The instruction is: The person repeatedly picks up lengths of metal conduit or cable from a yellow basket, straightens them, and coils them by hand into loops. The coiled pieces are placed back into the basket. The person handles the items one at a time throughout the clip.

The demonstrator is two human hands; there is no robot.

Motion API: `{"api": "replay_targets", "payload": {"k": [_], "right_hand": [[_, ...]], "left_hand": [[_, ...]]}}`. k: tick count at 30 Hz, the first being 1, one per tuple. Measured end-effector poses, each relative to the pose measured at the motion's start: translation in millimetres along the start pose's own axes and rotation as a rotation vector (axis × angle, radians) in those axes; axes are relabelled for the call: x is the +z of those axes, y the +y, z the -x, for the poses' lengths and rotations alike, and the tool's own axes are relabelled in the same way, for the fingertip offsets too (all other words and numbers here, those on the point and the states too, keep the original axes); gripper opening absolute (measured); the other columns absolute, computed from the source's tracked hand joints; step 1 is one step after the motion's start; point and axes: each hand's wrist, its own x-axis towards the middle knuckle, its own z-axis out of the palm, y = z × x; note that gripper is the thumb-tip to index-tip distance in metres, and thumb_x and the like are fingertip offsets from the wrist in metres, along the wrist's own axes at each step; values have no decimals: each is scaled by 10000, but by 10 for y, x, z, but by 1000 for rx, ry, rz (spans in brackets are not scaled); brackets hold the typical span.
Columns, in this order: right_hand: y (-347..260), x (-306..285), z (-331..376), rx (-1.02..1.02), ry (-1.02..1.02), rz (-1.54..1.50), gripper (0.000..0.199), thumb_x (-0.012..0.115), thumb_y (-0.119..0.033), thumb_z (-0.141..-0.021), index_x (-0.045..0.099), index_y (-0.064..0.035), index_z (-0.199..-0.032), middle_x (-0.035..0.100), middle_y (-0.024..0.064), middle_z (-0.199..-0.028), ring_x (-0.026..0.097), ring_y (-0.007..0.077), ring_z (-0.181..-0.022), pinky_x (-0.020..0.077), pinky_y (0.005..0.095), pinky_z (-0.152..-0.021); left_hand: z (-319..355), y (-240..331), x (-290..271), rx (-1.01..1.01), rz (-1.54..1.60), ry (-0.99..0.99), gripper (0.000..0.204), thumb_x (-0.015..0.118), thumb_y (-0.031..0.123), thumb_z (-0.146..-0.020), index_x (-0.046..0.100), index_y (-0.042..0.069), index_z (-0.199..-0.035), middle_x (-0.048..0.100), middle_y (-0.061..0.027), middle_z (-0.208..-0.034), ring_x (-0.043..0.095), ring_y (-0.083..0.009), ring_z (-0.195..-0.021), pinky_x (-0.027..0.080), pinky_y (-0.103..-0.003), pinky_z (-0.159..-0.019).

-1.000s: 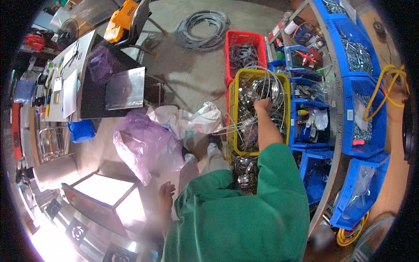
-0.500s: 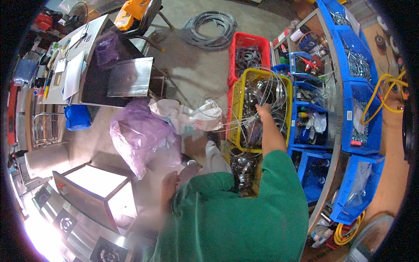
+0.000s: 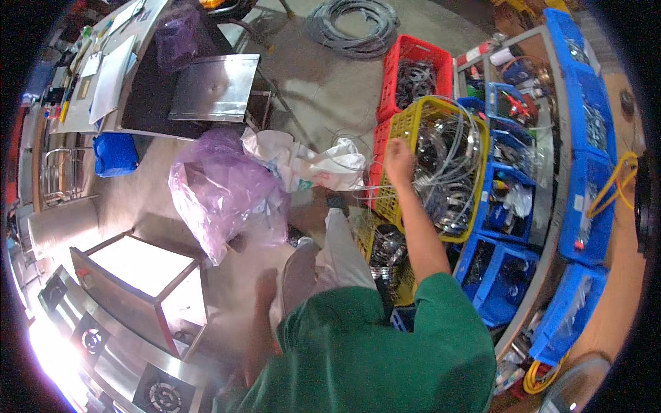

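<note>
My right hand (image 3: 399, 163) is raised over the left rim of a yellow crate (image 3: 387, 199), its fingers curled; whether anything is inside them is hidden. Thin grey wire loops (image 3: 451, 175) lie across the crate and pass by my right wrist, over coiled shiny metal bands (image 3: 434, 148). Low beside my leg hangs my left hand (image 3: 265, 283), smeared by motion, so its fingers cannot be made out. A crumpled purple plastic bag (image 3: 220, 189) and a white sack (image 3: 303, 165) lie on the floor ahead of it.
A red crate (image 3: 390, 89) stands beyond the yellow one. Blue bins (image 3: 509, 275) and a metal rack (image 3: 544, 289) run along the right. At left are a steel stove top (image 3: 127, 368) and an open metal box (image 3: 117, 303). A grey cable coil (image 3: 323, 31) lies at the back.
My right hand has moved left from over the yellow crate's middle to its left rim, away from the gathered wires. The view has shifted, and more of my legs shows.
</note>
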Motion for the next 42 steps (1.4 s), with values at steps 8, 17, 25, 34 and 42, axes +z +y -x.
{"api": "replay_targets", "payload": {"k": [8,17,25,34,42], "right_hand": [[1967,2547,-16,228,-848,526,439,583,-380,-878,667,11,-1058,667,269,-1047,632,431,-1009,496,453,-888],[3316,3484,31,360,-906,861,524,527,-395,-910,528,-29,-1285,532,230,-1344,565,386,-1192,276,682,-1041],[2047,3012,266,220,-877,346,482,579,-401,-921,565,31,-1135,651,292,-984,618,489,-936,514,504,-813],[-1531,1131,747,22,-1244,-411,355,450,-348,-1028,592,-25,-1059,635,177,-842,640,325,-824,466,435,-735],[-2919,162,1611,-598,-1645,-178,351,461,-373,-996,548,-46,-1089,642,231,-914,625,438,-887,488,516,-763]], "left_hand": [[95,770,815,-752,-109,-212,892,678,528,-806,279,97,-1477,412,-299,-1378,420,-498,-1255,376,-577,-1023],[-393,953,1190,-902,-285,-99,854,716,454,-764,335,126,-1454,408,-268,-1382,402,-480,-1251,352,-585,-1024],[369,88,1654,-754,-218,-54,786,723,435,-755,420,127,-1411,464,-247,-1335,405,-440,-1260,356,-568,-1023],[-660,1408,133,-434,1243,42,823,253,687,-965,442,30,-1424,505,-142,-1409,455,-272,-1305,303,-424,-1106],[-354,3048,-2290,368,1986,77,808,412,658,-941,410,0,-1410,631,-105,-1101,567,-246,-969,454,-399,-827]]}}
